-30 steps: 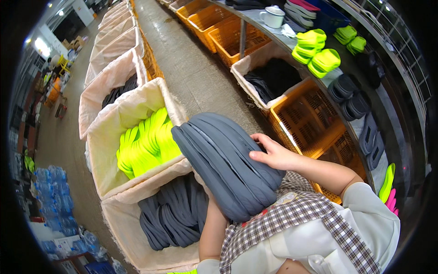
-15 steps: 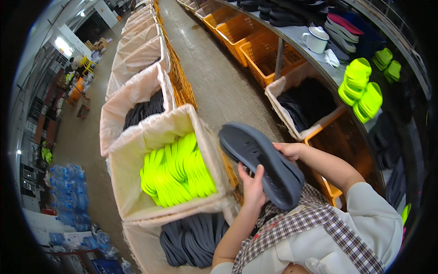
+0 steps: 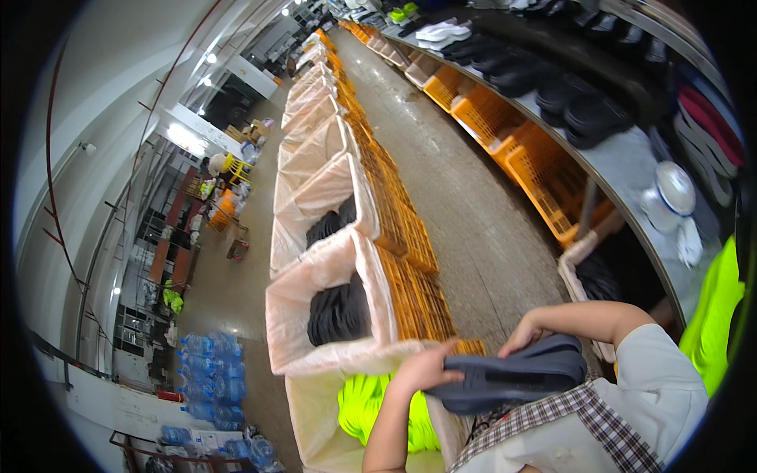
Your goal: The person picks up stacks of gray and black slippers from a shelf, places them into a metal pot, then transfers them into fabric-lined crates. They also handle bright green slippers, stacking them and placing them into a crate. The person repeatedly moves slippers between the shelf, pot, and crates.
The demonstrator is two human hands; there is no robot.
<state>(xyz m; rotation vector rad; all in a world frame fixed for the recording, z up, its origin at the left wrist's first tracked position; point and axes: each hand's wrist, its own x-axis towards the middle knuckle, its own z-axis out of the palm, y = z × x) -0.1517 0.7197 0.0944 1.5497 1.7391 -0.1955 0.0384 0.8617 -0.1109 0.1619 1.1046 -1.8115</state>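
Dark grey shoe soles [image 3: 512,380], at least two stacked together, lie nearly level in front of my apron. My left hand [image 3: 422,369] grips their left end, thumb along the upper side. At the far edge my right hand [image 3: 522,333] is closed on them, its fingertips partly hidden behind the soles. Just beneath my left forearm are neon yellow-green soles [image 3: 364,406] in a bin with a pale lining [image 3: 311,402]. Beyond that, another lined bin [image 3: 288,327] holds black soles [image 3: 339,314].
Orange crates with pale linings [image 3: 402,276] run away in a row left of the aisle [image 3: 465,221]. A metal shelf [image 3: 635,158] on the right carries black soles [image 3: 583,110] and a white lidded mug [image 3: 669,197], with orange crates [image 3: 544,185] below. Blue water bottles [image 3: 213,374] stand at left.
My view has swung up along the aisle. The soles have turned from steeply slanted to nearly level, and my left hand has shifted to their left end. Both hands still hold them.
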